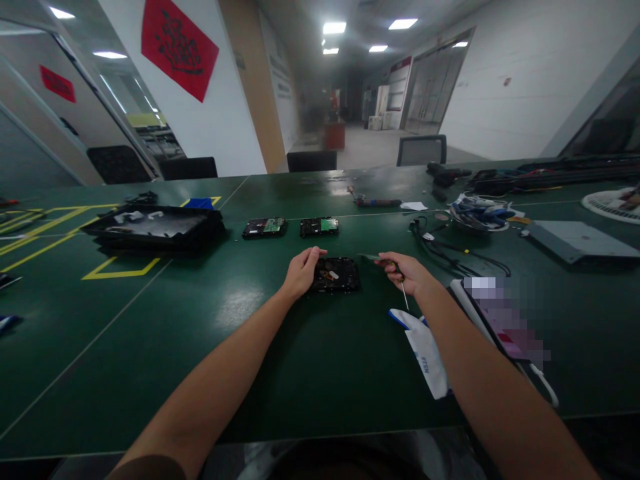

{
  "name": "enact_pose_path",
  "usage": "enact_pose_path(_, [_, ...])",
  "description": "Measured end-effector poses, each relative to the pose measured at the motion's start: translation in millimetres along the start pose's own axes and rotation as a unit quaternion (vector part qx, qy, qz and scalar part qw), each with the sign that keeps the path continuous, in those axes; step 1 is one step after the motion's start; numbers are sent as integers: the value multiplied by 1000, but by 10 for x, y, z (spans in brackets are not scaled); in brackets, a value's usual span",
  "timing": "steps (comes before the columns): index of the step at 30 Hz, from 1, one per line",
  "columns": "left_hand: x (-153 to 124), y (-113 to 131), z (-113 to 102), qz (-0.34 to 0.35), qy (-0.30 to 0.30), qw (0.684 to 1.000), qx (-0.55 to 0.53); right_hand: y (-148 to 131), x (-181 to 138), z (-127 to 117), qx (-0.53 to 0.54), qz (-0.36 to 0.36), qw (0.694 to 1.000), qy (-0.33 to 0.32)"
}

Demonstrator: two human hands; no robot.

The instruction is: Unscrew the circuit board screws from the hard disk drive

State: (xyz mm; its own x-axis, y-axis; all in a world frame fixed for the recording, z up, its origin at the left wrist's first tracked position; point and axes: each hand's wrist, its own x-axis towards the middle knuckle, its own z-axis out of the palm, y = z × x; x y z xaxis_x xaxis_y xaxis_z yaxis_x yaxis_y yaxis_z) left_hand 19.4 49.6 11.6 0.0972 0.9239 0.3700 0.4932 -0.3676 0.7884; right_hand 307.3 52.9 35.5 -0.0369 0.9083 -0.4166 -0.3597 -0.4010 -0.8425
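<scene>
A black hard drive [336,275], its inner parts showing, lies on the green table in front of me. My left hand [302,272] is closed on its left edge, thumb on top. Just right of the drive, my right hand [404,270] is closed around a screwdriver [404,293], whose thin shaft points down. Those same fingers pinch a thin flat greenish piece [370,257], perhaps a circuit board seen nearly edge-on. Farther back lie two more hard drives, a left one [264,227] and a right one [319,227], both with green boards showing.
Stacked black trays [150,230] stand at left. Black cables [440,250], a cable bundle [477,212] and a grey metal box [583,241] lie at right. A white-and-blue packet [427,360] and a partly blurred phone-like device [500,320] are near my right forearm. A handled tool [377,201] lies behind.
</scene>
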Motion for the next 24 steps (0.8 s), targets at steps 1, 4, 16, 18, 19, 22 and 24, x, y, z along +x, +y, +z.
enact_pose_path(1, [9,-7,12,-8,21,1000,3,7,1,9,0,1,1000,0])
enact_pose_path(4, [51,-17,-20,-60,38,991,111,27,-3,30,0,-2,1000,2])
enact_pose_path(16, [20,203,-763,-185,-287,897,281,54,0,59,-14,6,1000,6])
enact_pose_path(18, [-135,269,-725,-143,-279,894,320,39,-10,58,-14,17,1000,1])
enact_pose_path(19, [-226,295,-691,-131,-271,894,332,34,-12,58,-12,20,1000,-1])
enact_pose_path(22, [-501,346,-569,-96,-228,888,387,34,0,64,-4,24,1000,-7])
enact_pose_path(24, [-640,378,-487,-80,-196,875,435,44,17,67,1,23,1000,-10])
